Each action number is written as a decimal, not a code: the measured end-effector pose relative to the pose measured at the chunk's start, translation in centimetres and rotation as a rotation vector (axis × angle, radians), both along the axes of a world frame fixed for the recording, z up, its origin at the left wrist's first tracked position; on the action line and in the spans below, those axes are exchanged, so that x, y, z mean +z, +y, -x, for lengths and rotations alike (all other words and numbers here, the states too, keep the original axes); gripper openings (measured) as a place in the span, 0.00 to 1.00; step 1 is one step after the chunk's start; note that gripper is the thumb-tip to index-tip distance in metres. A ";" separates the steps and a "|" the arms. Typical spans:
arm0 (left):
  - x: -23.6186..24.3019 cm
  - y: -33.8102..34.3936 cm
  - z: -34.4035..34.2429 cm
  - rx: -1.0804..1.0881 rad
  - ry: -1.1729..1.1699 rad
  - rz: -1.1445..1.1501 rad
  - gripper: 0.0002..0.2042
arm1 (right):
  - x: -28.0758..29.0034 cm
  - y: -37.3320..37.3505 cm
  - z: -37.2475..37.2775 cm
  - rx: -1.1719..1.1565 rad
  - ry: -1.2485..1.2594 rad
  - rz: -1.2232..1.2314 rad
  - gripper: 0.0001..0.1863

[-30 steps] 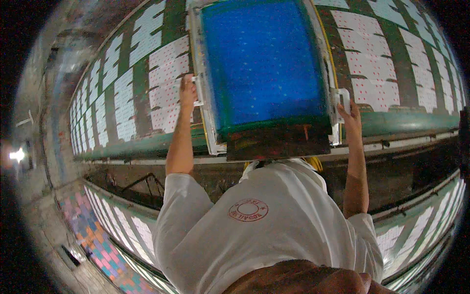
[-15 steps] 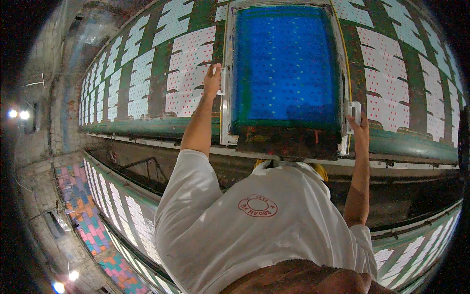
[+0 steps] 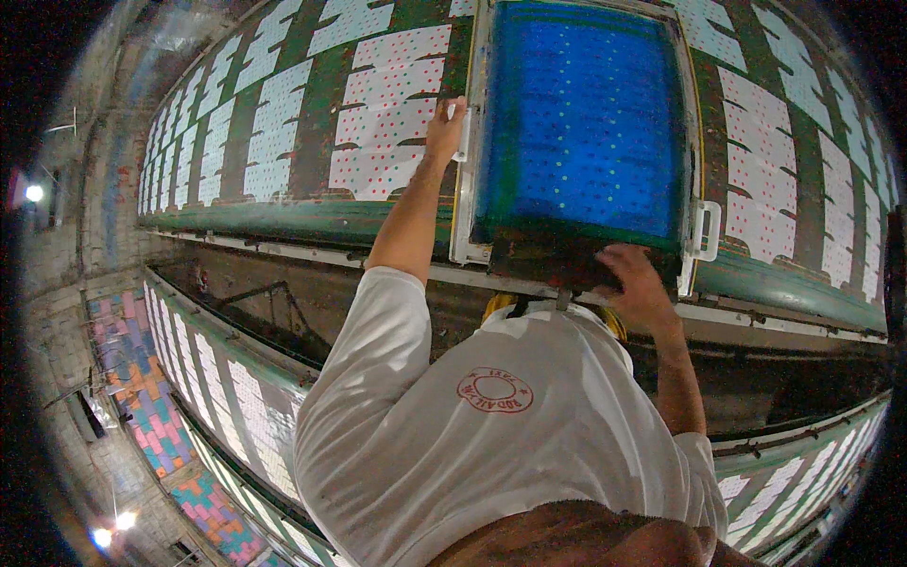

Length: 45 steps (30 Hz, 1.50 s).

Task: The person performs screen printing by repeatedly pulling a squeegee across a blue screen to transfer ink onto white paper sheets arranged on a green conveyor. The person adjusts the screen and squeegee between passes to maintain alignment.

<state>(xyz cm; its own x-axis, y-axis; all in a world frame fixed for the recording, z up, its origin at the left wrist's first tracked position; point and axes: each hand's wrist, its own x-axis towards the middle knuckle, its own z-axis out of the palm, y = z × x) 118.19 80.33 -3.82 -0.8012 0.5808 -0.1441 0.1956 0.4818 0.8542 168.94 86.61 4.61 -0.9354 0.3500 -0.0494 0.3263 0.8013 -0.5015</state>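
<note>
A screen printing frame (image 3: 479, 203) with a blue mesh (image 3: 586, 123) dotted in pale rows lies before me on the long green table. My left hand (image 3: 444, 132) is closed round the white handle (image 3: 462, 138) on the frame's left side. At the frame's near end, my right hand (image 3: 639, 283) hovers over or by the dark band (image 3: 539, 257), fingers apart and slightly bent, holding nothing I can see. The white handle (image 3: 707, 231) on the right side stands free of any hand. Whether my right fingertips touch the band is unclear.
White fabric pieces (image 3: 392, 118) with red and green dots lie in rows on the table (image 3: 312, 214), both left and right of the frame. Similar tables (image 3: 227, 387) stand behind me. A metal rail (image 3: 274, 248) runs along the near edge, close to my waist.
My right hand has let go of the right handle and moved left to the near end of the frame. The frame appears farther right in view; my left hand keeps its handle.
</note>
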 end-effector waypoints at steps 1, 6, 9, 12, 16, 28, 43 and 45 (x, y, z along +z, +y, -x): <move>0.2 0.0 -0.1 -0.011 -0.040 -0.058 0.31 | 0.3 -1.2 1.1 0.149 -0.091 -0.192 0.37; 0.0 0.3 0.0 0.048 0.119 0.139 0.35 | 1.4 -3.2 3.2 0.179 -0.330 -0.249 0.40; -0.8 0.2 0.4 -0.075 0.117 -0.069 0.39 | 0.8 -3.1 4.2 0.015 -0.177 -0.245 0.35; -1.3 0.3 0.7 0.008 0.049 0.042 0.43 | 0.0 -3.0 5.6 -0.115 -0.180 -0.267 0.32; -0.5 0.0 0.6 -0.098 -0.062 0.028 0.48 | 0.6 -1.8 6.3 -0.192 -0.233 -0.216 0.30; 2.4 -0.1 -0.8 -0.071 0.054 0.030 0.41 | 0.8 -2.0 8.2 -0.205 -0.223 -0.285 0.35; -0.4 0.7 0.3 0.039 0.306 0.138 0.36 | -2.4 27.0 28.6 -0.255 -0.212 -0.500 0.13; -0.3 0.4 0.3 0.034 0.329 0.157 0.34 | -3.6 31.5 31.2 -0.233 -0.150 -0.533 0.14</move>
<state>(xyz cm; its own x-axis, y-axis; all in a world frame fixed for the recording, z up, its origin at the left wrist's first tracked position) 117.88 80.74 -4.09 -0.8381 0.5441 0.0387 0.4288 0.6132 0.6634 137.70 118.06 1.03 -0.8278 0.5574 0.0638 0.5593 0.8288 0.0149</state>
